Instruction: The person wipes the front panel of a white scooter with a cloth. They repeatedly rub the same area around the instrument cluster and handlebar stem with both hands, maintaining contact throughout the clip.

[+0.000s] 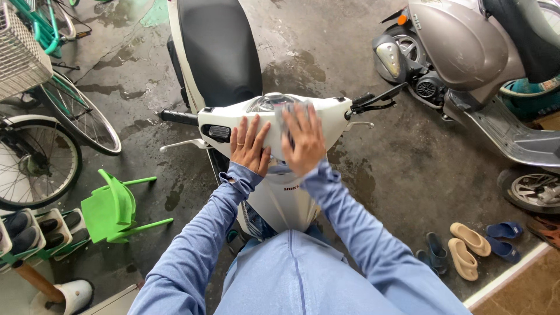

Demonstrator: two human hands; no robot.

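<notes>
Where both hands press, white scooter (pixel 274 192), glossy front panel, black seat (pixel 219 46).

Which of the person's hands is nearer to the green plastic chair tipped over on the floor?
Left. The left hand lies flat on the white scooter's handlebar cover, on the side toward the green chair; the right hand lies beside it, farther from the chair.

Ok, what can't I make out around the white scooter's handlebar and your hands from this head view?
- Grey cloth under the right hand: mostly covered by the hand; its full extent is hidden.
- Instrument dial on the white scooter's handlebar cover: partly hidden by cloth, and blurred.
- Left hand: lies flat on the cover; whatever is beneath the palm is hidden.
- Scooter's front wheel: hidden by the person's body.
</notes>
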